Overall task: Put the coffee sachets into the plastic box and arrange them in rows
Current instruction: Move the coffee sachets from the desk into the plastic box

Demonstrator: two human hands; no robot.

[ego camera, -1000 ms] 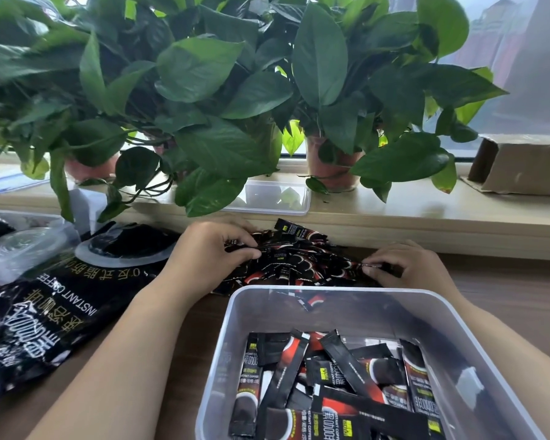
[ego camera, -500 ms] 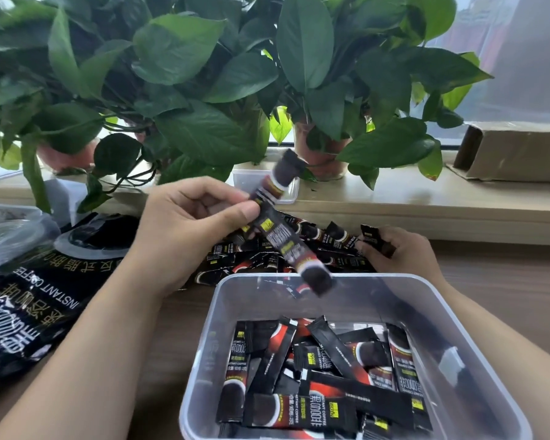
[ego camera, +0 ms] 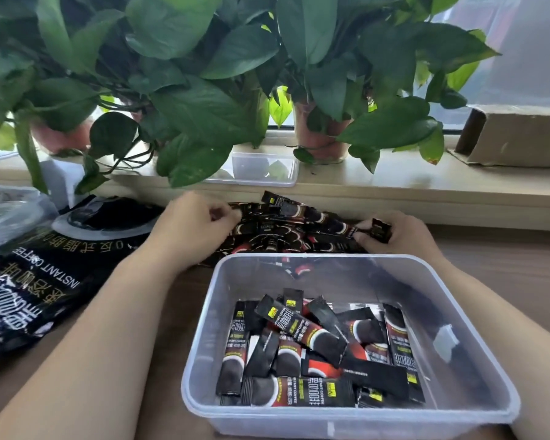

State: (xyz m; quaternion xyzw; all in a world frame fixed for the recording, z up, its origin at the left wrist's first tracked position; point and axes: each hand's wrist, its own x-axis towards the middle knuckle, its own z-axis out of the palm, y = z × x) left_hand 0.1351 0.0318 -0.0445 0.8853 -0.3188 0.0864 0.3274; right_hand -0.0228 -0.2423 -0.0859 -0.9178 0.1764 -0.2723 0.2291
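Note:
A clear plastic box (ego camera: 204, 344) stands on the wooden table in front of me. Several black and red coffee sachets (ego camera: 299, 338) lie loosely crossed in it. Behind the box, against the sill, is a pile of loose sachets (ego camera: 286, 227). My left hand (ego camera: 194, 227) is at the pile's left edge, its curled fingers pinching the end of a sachet there. At the pile's right edge, my right hand (ego camera: 400, 236) grips one sachet (ego camera: 380, 230) between thumb and fingers.
A large black instant-coffee bag (ego camera: 29, 281) lies on the left, with a clear plastic bag (ego camera: 7, 214) behind it. On the window sill stand potted plants (ego camera: 318, 138), a small clear container (ego camera: 261, 168) and a cardboard box (ego camera: 515, 134).
My left hand lifted a sachet from the pile over the box, let it go there, and went back to the pile. My right hand has taken hold of a sachet.

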